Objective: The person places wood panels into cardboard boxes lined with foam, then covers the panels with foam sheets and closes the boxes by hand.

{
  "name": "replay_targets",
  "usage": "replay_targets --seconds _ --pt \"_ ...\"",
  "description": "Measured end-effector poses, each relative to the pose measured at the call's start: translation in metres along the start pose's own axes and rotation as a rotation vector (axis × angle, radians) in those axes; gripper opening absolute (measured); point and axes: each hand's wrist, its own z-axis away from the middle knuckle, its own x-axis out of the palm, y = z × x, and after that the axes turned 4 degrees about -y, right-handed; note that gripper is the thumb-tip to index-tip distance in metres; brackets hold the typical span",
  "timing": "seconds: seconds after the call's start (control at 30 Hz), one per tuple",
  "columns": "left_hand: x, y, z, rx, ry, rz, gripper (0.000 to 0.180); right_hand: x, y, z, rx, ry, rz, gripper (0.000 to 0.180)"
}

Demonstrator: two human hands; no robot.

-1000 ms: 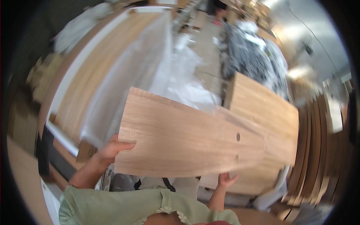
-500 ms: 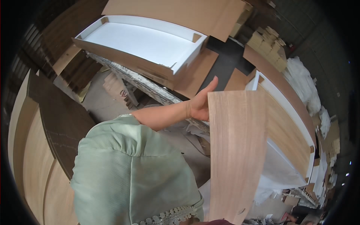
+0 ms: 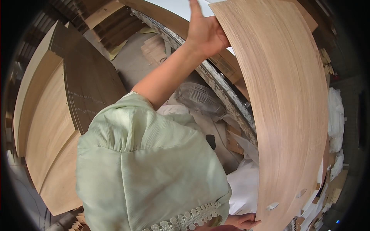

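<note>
The person is holding a long wood-grain panel (image 3: 285, 115) up off any surface, its length running from the top of the view down to the lower right. The left hand (image 3: 204, 32) is gripping its upper left edge, the palm against the edge and one finger pointing up; how the fingers behind the board are curling cannot be told. The right hand (image 3: 243, 221) is touching the bottom edge near two round holes (image 3: 271, 206), fingers pressed together, seemingly steadying it from below. Judging by this, the panel is lifted and in carry, but not yet set down anywhere. Below it are lying white plastic wrap (image 3: 246, 184) and a clear cover (image 3: 200, 98); stacked boards (image 3: 50, 127) are leaning at the left, beyond the green sleeve (image 3: 146, 165).
</note>
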Motion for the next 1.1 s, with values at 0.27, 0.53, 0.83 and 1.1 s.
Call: replay_targets --seconds 0.27,0.53,0.83,1.1 --pt "-0.072 0.023 0.003 0.035 0.364 -0.194 0.051 0.133 0.126 -0.004 0.178 -0.17 -0.246 0.039" --pt "-0.283 0.223 -0.118 0.167 0.601 -0.213 0.038 0.368 0.348 0.097 0.429 -0.634 -0.128 0.043" --pt "-0.493 0.355 -0.158 0.323 1.154 -1.495 0.064 0.476 0.525 0.231 0.957 -0.827 0.62 0.03" --pt "-0.393 0.277 -0.159 -0.396 0.123 -1.433 0.038 0.419 0.471 0.25 0.681 -0.684 0.563 0.022"
